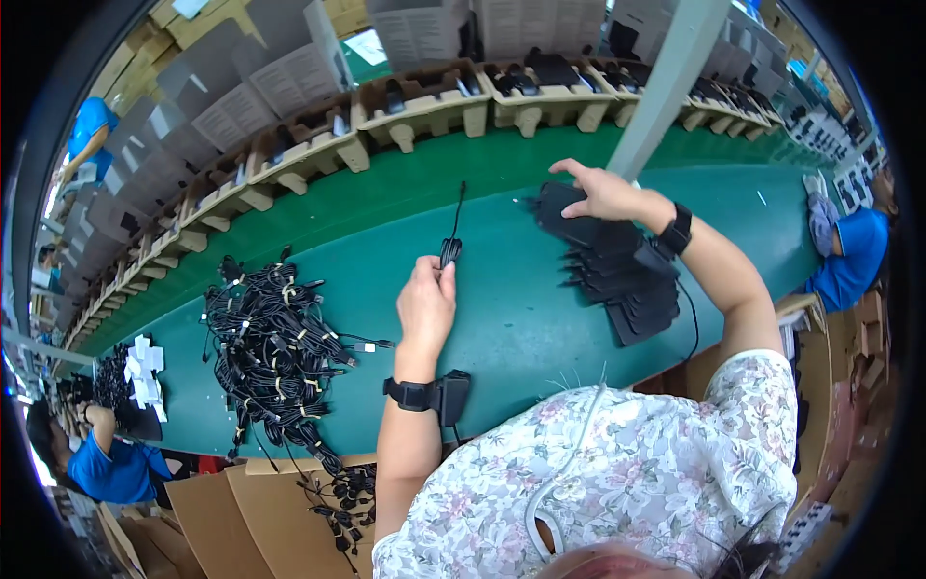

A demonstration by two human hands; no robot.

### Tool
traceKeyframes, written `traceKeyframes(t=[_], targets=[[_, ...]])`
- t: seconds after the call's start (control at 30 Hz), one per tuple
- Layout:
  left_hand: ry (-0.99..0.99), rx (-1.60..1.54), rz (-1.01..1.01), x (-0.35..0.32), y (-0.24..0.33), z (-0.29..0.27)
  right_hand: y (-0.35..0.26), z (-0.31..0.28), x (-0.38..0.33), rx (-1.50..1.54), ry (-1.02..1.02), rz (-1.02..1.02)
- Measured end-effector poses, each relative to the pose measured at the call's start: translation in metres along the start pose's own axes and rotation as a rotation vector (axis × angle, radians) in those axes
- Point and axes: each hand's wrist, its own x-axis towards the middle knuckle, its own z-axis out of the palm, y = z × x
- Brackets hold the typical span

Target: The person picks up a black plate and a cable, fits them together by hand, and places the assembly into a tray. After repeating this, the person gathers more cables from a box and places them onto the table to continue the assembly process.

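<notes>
My left hand (427, 301) is closed on a bundled black cable (450, 253), with a loose end stretching away from me across the table. To its right, my right hand (606, 196) is over the far end of a row of overlapping flat black pieces (617, 265). The thumb lies over the topmost piece, and the index finger is spread apart from it near the far edge. Left of my left hand is a big tangled pile of black cables (275, 352), many tied in bundles, some with light-coloured plugs showing.
Beyond the green table (502, 347) runs a curved line of open boxes with moulded trays (424, 104) holding black items. A grey post (666, 92) rises at the far right. More cables (342, 502) sit in a cardboard box below. Co-workers in blue (854, 256) are at both sides.
</notes>
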Motion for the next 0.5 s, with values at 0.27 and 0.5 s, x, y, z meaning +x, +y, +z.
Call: traceKeyframes(t=[0.27,0.5], targets=[[0.09,-0.023,-0.027,-0.004,-0.002,0.011,-0.072,0.041,0.016,0.839,-0.444,0.009],[0.099,0.04,-0.047,0.003,-0.002,0.002,-0.071,0.051,0.053,-0.178,-0.033,-0.576]])
